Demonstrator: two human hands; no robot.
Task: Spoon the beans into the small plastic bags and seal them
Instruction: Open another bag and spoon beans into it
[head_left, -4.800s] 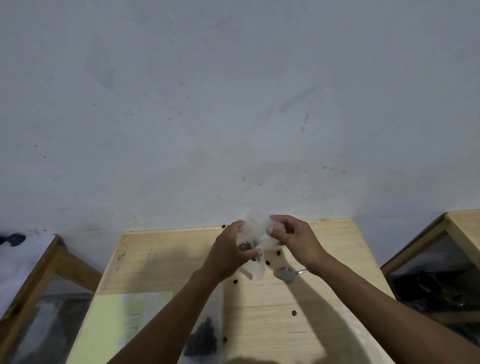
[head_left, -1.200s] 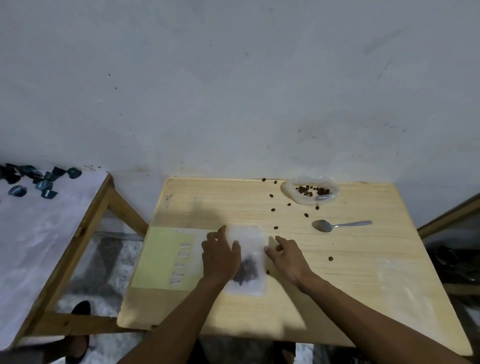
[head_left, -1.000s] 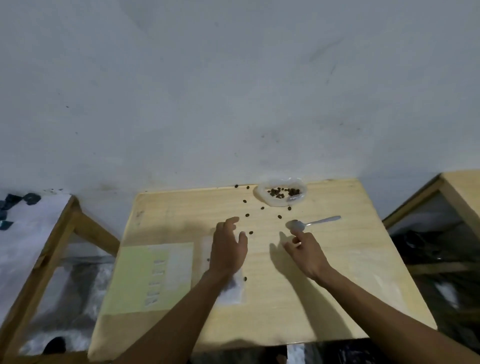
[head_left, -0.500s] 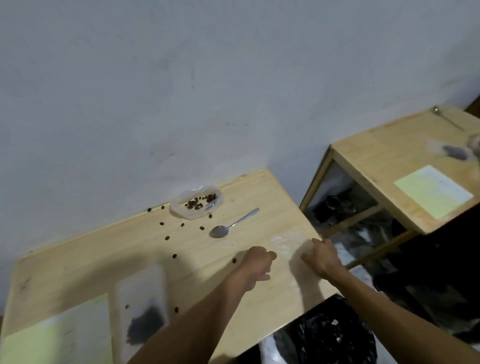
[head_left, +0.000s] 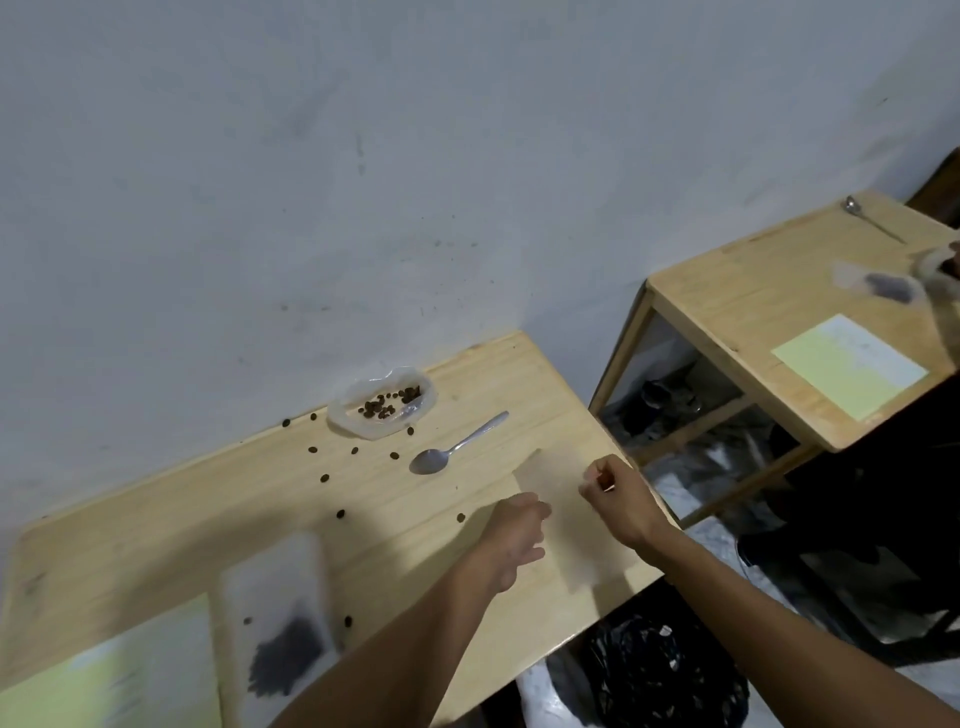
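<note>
Against a grey wall stands the wooden table (head_left: 156, 540). At its seven o'clock lies a filled bag (head_left: 275, 623) of dark beans, flat and let go. Toward twelve o'clock sits a plastic dish of beans (head_left: 382, 408), strays scattered around it, the spoon (head_left: 457, 451) just beside it. At four o'clock lies an empty clear bag (head_left: 563, 525); the left hand (head_left: 511, 540) hovers at its edge, fingers loosely curled, holding nothing, while the right hand (head_left: 621, 501) appears to pinch its far edge. Judged step: taking up a fresh bag. Next, its mouth needs opening before spooning.
</note>
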